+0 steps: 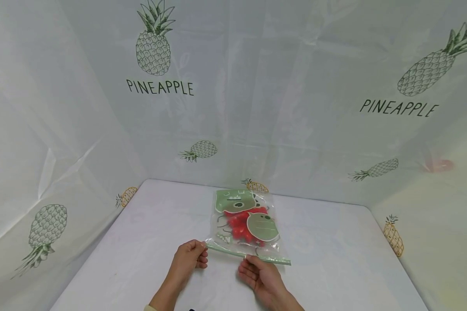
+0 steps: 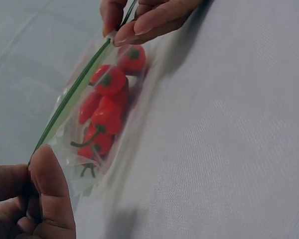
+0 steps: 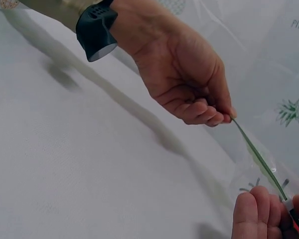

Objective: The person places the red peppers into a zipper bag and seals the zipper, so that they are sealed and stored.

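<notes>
A clear zip bag (image 1: 227, 201) printed with green cartoon shapes holds several red peppers (image 2: 107, 114) with green stems. Along its near edge runs a green zip strip (image 1: 272, 260). My left hand (image 1: 187, 259) pinches the left end of this strip between thumb and forefinger. Partway along the strip, a small white slider (image 3: 288, 203) is pinched by my right hand (image 1: 261, 276). Between the two hands the strip is stretched taut, as the left wrist view shows. The right end of the strip extends free past my right hand in the head view.
The bag is over a white table (image 1: 334, 242). A white sheet (image 1: 272, 108) printed with pineapples hangs behind the table and at both sides. A dark wrist camera (image 3: 96, 30) is strapped to my left wrist. A blurry red patch (image 1: 439, 165) shows through the sheet at right.
</notes>
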`<state>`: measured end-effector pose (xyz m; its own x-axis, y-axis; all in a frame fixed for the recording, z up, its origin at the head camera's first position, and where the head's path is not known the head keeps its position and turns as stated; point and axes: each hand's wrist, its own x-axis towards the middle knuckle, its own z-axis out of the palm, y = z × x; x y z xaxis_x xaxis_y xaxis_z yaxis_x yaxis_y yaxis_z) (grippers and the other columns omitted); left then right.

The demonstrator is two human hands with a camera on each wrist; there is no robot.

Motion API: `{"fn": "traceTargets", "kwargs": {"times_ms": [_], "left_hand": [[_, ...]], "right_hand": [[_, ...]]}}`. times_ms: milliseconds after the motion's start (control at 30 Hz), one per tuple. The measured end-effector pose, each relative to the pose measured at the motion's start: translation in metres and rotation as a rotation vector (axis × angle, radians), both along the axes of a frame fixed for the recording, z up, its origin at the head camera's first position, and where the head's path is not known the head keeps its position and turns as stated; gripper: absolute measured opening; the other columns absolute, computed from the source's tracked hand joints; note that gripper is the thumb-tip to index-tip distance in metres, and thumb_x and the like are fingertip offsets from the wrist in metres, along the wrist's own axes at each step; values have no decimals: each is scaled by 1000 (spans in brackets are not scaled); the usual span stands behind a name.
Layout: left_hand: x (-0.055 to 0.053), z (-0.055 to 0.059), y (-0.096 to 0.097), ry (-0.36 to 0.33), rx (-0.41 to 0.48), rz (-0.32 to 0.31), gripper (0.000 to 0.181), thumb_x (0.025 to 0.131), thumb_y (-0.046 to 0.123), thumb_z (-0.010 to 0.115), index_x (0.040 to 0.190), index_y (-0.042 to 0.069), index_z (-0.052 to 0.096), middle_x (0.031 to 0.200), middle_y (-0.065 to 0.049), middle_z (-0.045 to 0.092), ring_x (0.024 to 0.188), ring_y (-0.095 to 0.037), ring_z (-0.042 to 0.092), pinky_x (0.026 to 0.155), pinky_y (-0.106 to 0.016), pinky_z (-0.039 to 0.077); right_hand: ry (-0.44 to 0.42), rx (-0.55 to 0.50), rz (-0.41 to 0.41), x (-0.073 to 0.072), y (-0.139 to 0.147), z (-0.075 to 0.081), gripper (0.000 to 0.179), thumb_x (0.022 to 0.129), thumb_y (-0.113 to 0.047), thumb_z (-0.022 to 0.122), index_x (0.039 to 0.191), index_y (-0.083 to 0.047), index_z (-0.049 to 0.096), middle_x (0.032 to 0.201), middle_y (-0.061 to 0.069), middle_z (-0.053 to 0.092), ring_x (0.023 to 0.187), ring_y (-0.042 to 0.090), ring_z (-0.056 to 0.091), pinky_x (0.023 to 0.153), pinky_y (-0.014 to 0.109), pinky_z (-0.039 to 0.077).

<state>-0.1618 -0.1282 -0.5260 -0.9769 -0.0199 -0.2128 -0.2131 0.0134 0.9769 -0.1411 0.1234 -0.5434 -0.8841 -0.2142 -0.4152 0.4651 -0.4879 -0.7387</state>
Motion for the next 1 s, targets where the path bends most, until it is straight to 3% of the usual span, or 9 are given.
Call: {"fn": "traceTargets", "kwargs": {"times_ms": [500,1000], "left_hand": [[1,4,3,-14,15,-27,37,110,26,59,99,-9,66,82,-7,66,70,-14,66,62,-27,64],[-4,-4,4,-4,8,30,31,110,18,57,101,-10,65,86,-6,65,72,-14,65,62,-28,64]], "right_hand": [[-11,-25,29,0,2,3,18,106,-19,63,106,-3,70,94,6,77,90,15,77,93,36,65],[3,12,-6,2,10,3,17,105,-18,66,104,-2,71,94,8,77,89,17,77,90,37,66]]}}
